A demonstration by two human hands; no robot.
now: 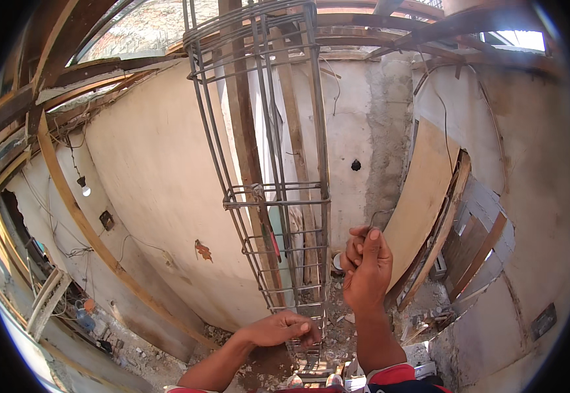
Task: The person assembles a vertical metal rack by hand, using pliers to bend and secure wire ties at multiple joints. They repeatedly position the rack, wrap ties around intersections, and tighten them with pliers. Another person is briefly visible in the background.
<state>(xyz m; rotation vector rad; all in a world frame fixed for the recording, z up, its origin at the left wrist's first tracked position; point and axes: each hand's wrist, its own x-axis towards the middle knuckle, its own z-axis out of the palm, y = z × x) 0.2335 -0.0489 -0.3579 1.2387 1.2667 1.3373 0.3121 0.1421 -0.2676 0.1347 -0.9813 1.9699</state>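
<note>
A tall cage of steel reinforcing bars (322,144) rises through the middle of the view, its long bars crossed by square stirrups. To the right of the cage my right hand (369,265) is raised, its fingers curled closed. A thin bent wire (382,212) sticks out above these fingers and appears pinched in them. Lower down, my left hand (278,329) is in front of the cage's lower part, palm down. Its fingers bend under with the thumb against them; whatever they hold, if anything, is hidden.
Wooden posts (239,111) stand behind the bars. Leaning boards (422,196) are on the right, and a long slanting timber (88,229) is on the left. Rubble (134,347) covers the floor. Beams (363,33) cross overhead, and a light bulb (86,190) hangs at left.
</note>
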